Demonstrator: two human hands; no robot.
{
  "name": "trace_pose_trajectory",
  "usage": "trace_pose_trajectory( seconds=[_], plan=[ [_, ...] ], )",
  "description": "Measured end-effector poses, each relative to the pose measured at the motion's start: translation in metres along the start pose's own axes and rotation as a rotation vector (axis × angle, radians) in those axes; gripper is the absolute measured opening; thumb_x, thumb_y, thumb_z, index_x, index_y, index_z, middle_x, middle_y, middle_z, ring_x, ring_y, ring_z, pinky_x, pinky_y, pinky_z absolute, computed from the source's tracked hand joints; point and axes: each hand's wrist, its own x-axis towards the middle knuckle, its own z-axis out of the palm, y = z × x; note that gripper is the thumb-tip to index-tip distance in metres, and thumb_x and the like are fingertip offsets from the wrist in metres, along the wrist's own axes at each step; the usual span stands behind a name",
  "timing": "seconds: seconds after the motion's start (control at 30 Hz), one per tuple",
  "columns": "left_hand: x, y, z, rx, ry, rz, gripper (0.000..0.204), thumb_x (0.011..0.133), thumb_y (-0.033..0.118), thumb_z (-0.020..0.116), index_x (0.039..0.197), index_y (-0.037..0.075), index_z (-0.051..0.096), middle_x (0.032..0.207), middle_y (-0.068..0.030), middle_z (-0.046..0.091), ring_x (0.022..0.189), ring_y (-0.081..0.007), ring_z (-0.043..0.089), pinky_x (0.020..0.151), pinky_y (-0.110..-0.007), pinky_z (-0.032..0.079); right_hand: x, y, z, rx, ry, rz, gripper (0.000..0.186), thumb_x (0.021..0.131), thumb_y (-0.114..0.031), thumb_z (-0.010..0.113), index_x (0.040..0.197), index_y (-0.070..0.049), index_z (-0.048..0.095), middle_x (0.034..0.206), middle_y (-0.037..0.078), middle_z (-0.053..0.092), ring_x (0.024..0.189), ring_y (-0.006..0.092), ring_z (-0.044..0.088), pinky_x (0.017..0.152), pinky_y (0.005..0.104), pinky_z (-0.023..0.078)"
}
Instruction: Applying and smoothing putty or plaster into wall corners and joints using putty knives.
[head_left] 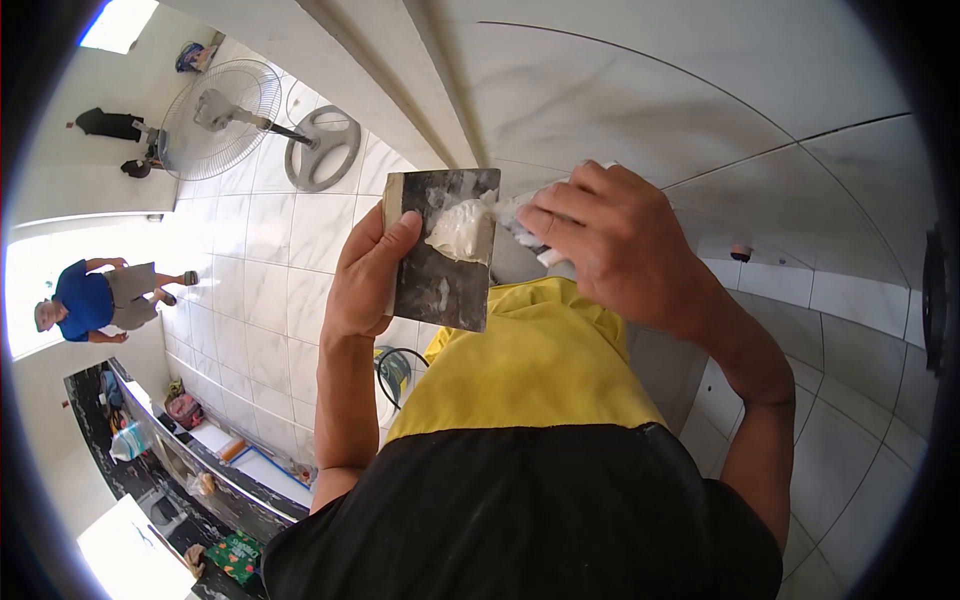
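Observation:
My left hand [365,265] is closed on the left edge of a flat, dark rectangular putty plate [435,295], thumb on top. A lump of off-white putty [463,230] sits on the plate's upper half, and thinner smears mark the surface around it. Just right of the plate, my right hand [625,245] grips a small dark scraper [520,236] coated in the same pale paste. The scraper's tip is close to the putty at the plate's right edge; whether they touch is hard to tell. My fingers cover most of the scraper's body.
A tiled wall [640,80] rises ahead and right, beside a pale door frame [390,70]. At the far left stand a pedestal fan [222,118] and a person in a blue shirt [85,300]. A bucket [394,375] is on the floor below my left forearm, and a cluttered counter [175,450] lies lower left.

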Motion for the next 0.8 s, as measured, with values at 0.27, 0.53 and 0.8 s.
trace_pose_trajectory(
  seconds=[0.27,0.53,0.8],
  plan=[
    [0.004,0.02,-0.057,-0.143,0.252,0.117,0.031,0.093,0.018,0.05,0.117,-0.002,0.05,0.099,-0.0118,0.064,0.082,-0.0185,0.066,0.07,-0.03,0.056,-0.018,0.046,0.076,0.974,-0.225,0.954,0.019,0.075,-0.002,0.063,0.094,-0.002,0.065,0.082,0.004,0.066,0.073,0.0126,0.058,0.068,0.0294,0.047],
    [0.001,-0.002,-0.081,-0.138,0.326,0.027,0.028,0.094,0.02,0.05,0.113,-0.001,0.053,0.098,-0.0109,0.065,0.081,-0.0178,0.067,0.069,-0.03,0.056,-0.046,0.133,0.263,1.39,0.172,1.259,0.026,0.072,-0.005,0.064,0.096,0.002,0.064,0.087,0.006,0.066,0.077,0.0148,0.061,0.072,0.0301,0.047],
    [0.012,-0.015,-0.084,-0.152,0.282,-0.033,0.031,0.095,0.019,0.047,0.116,-0.002,0.052,0.101,-0.013,0.065,0.085,-0.0192,0.067,0.073,-0.031,0.057,-0.041,0.154,0.318,1.26,0.187,1.276,0.031,0.067,0.002,0.061,0.098,0.001,0.064,0.092,0.006,0.066,0.081,0.0164,0.06,0.076,0.0285,0.045]
  ],
)
